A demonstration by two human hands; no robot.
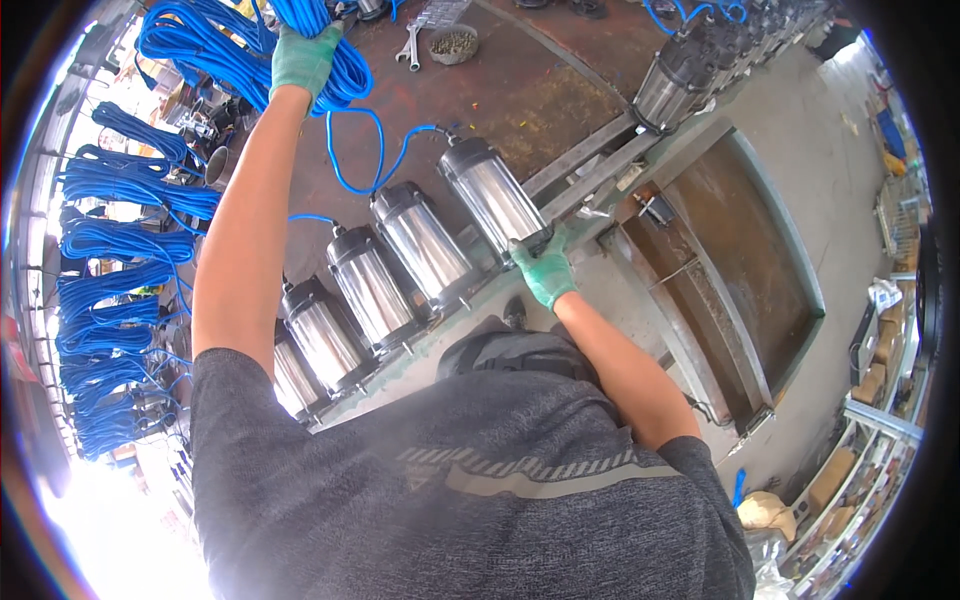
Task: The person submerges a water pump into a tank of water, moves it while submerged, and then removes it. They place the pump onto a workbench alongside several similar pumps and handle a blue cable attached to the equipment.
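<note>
Head view, blue cable (coiled) (350,78), in left fingers (325,42)

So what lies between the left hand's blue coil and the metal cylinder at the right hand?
The head view shows a slack loop of blue cable on the brown tabletop, running to the black cap of the metal cylinder.

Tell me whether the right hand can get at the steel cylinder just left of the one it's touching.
Probably yes: the right hand is at the near end of the touched cylinder, the next cylinder lies close beside it, and nothing visible blocks its near end.
</note>
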